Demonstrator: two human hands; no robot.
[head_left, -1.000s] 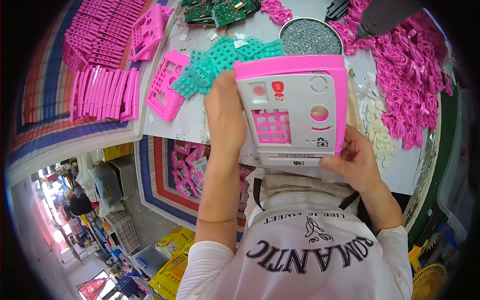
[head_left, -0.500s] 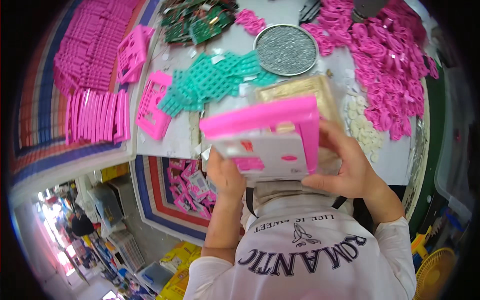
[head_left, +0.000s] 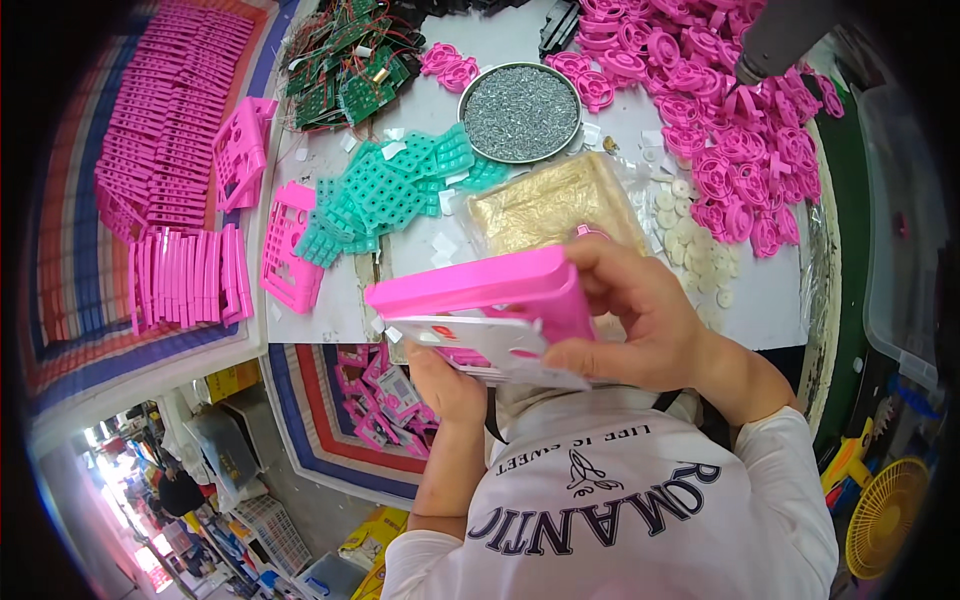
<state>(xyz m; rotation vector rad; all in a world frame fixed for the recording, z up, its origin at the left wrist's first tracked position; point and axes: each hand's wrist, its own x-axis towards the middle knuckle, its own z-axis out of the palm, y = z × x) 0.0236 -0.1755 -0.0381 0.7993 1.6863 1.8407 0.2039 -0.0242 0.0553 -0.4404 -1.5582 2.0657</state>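
Over the near edge of the table, I hold a pink plastic casing tilted between both hands. A white printed panel with cutouts lies against the casing's near side. My left hand grips the lower left corner, its fingers partly hidden behind the panel. At the right end, my right hand has its thumb on the panel and its fingers behind the casing. By those fingertips shows a small pink ring-shaped piece; whether they touch it I cannot tell. Beyond lies a clear bag of gold-coloured contents.
A round tray of small metal screws stands past teal keypad sheets. Green circuit boards lie at the far left, pink ring parts and white discs at the right. Stacked pink casings fill the left side.
Both hands have brought the casing and panel slightly left and down in the picture. The panel now tilts more, and more of the gold-coloured bag shows. The whole view has shifted a little.
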